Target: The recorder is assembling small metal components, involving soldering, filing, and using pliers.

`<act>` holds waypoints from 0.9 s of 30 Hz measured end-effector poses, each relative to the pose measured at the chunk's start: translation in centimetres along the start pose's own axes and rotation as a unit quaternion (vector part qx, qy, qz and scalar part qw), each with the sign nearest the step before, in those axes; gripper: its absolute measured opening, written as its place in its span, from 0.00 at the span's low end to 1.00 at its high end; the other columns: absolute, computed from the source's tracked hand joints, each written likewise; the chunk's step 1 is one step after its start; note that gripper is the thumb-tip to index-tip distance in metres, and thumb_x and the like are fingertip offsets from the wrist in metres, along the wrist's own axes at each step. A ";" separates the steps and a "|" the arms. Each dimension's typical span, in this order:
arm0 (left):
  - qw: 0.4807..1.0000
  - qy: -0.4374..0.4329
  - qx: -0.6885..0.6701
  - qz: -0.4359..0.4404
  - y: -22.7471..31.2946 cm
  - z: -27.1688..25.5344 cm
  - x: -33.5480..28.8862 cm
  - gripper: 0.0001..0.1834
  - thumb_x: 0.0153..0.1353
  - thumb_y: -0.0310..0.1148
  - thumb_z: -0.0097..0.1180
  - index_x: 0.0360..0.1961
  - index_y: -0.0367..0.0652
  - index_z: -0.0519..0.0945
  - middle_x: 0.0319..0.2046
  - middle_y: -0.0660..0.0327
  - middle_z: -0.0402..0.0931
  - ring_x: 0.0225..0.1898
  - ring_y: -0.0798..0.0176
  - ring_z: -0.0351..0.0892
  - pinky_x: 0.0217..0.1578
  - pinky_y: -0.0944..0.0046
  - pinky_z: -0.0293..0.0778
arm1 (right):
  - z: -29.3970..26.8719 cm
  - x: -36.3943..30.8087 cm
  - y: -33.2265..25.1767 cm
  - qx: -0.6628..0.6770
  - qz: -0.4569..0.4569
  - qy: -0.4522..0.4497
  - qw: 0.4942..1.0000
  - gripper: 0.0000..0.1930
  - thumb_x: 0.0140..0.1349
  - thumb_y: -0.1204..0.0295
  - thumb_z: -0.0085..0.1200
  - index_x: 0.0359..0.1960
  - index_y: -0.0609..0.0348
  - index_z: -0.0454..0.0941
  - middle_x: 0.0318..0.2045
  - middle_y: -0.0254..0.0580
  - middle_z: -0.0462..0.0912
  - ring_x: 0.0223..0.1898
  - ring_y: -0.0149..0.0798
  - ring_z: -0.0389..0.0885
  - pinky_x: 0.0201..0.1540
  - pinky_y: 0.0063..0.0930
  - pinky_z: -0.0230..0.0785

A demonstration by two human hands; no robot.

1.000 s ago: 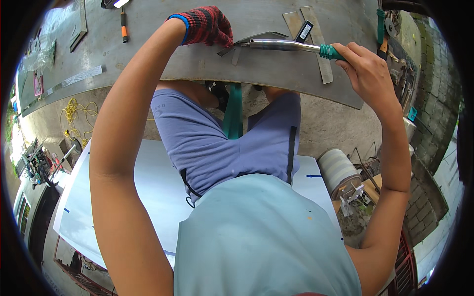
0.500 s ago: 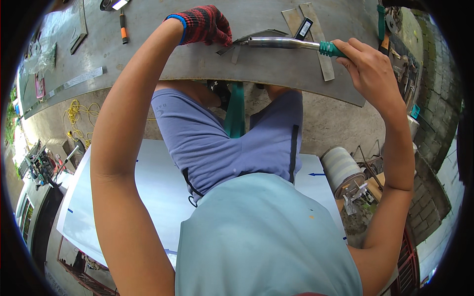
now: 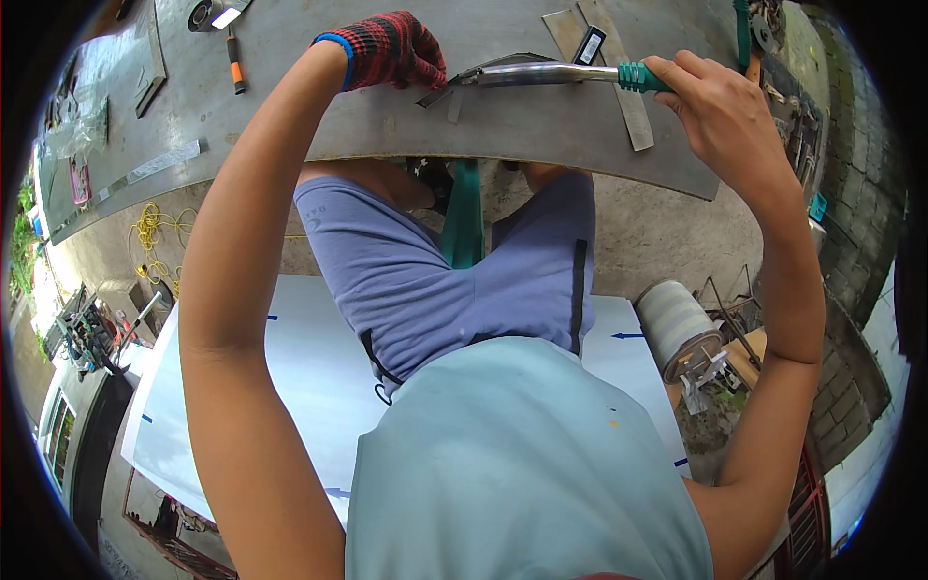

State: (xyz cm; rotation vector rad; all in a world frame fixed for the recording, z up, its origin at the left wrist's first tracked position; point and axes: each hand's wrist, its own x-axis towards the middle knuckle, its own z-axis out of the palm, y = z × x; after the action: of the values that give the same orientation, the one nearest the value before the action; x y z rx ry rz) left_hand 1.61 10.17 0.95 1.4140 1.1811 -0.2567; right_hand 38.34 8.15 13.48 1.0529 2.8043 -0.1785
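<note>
A silver-barrelled tool (image 3: 546, 73) with a ribbed green handle (image 3: 636, 77) extends nearly horizontally at upper centre-right. The right hand (image 3: 730, 116) grasps its handle, forearm raised; the gloved left hand (image 3: 394, 53) bunches beside a dark strip (image 3: 435, 98), any grip indeterminable.

Left hand (image 3: 394, 53): red-black glove, fingertips near dark strip (image 3: 434, 97)
Right hand (image 3: 723, 114): bare, gripping green-handled tool (image 3: 532, 74)
Table (image 3: 551, 126): grey

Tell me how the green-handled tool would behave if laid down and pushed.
The green-handled tool would probably stay stiff, since its shaft looks like rigid, shiny metal. It might feel heavier toward the end away from the right hand, where the shaft is thicker. It could roll, as the shaft looks round.
</note>
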 end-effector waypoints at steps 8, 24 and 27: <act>1.000 0.005 0.023 -0.010 0.3 -0.1 -0.4 0.09 0.63 0.31 0.70 0.43 0.39 0.90 0.31 0.65 0.86 0.33 0.71 0.79 0.36 0.66 0.78 | -0.2 0.0 -0.4 -0.019 -0.001 0.012 1.000 0.15 0.69 0.70 0.58 0.55 0.57 0.80 0.34 0.45 0.75 0.38 0.48 0.82 0.43 0.44 0.74; 1.000 0.005 0.020 -0.021 0.6 0.0 -0.7 0.12 0.63 0.34 0.72 0.43 0.38 0.90 0.30 0.64 0.85 0.31 0.71 0.78 0.36 0.66 0.77 | -0.4 0.4 -0.8 -0.031 -0.004 0.013 0.999 0.14 0.70 0.69 0.57 0.55 0.57 0.81 0.36 0.45 0.78 0.41 0.50 0.83 0.44 0.47 0.74; 1.000 0.006 0.022 -0.021 1.0 -0.1 -0.9 0.12 0.63 0.34 0.71 0.43 0.39 0.90 0.30 0.64 0.85 0.32 0.71 0.79 0.37 0.66 0.77 | -0.1 0.0 -0.4 -0.019 0.009 0.006 1.000 0.14 0.70 0.70 0.57 0.55 0.57 0.81 0.36 0.45 0.78 0.42 0.50 0.83 0.46 0.46 0.74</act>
State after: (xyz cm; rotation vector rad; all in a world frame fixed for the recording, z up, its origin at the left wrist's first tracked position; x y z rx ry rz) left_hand 1.90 10.02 2.25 1.4325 1.2219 -0.3050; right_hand 38.04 7.86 13.63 1.0734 2.7970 -0.1172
